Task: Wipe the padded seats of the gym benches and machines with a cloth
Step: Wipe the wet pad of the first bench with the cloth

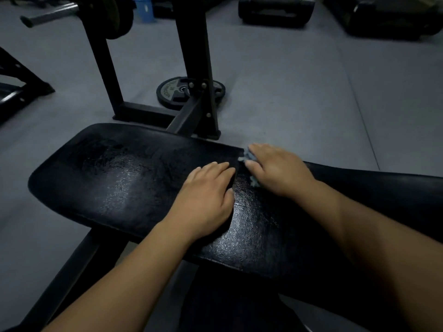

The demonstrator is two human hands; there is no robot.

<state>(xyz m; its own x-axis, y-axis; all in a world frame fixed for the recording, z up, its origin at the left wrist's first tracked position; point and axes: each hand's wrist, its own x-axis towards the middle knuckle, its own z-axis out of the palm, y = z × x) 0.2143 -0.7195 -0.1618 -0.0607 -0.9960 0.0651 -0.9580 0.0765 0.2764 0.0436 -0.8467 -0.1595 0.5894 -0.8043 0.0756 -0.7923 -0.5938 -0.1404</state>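
Head view, the only one. I see two hands, one cloth and one bench.

The black padded bench seat [134, 178] runs across the frame. Its right end is cut off by the frame edge and its near edge is hidden behind the forearms. A dark seam crosses the padding near the middle, so I count two pad sections, though the light is dim.

The left hand [206, 195] lies palm down on the left section, fingers straight and close together, tips at the seam, holding nothing.

The right hand [278, 168] lies just past the seam on the right section, on top of the cloth [248, 156]. Its fingers are fairly flat and press the cloth into the padding. The thumb is hidden, so I cannot tell if it pinches. The pale blue-grey cloth is bunched and mostly covered. Only scraps show, at the fingertips and at the hand's inner edge.

Behind the bench stand two black uprights [191, 44] of the rack, their tops cut off. One weight plate [172, 92] lies flat on the grey floor [287, 80], partly hidden by the right upright. One barbell end [48, 14] pokes out top left, with plates beside it too dark to count. There is one blue bucket [143, 8], its top cropped. The dark equipment top right is unclear.
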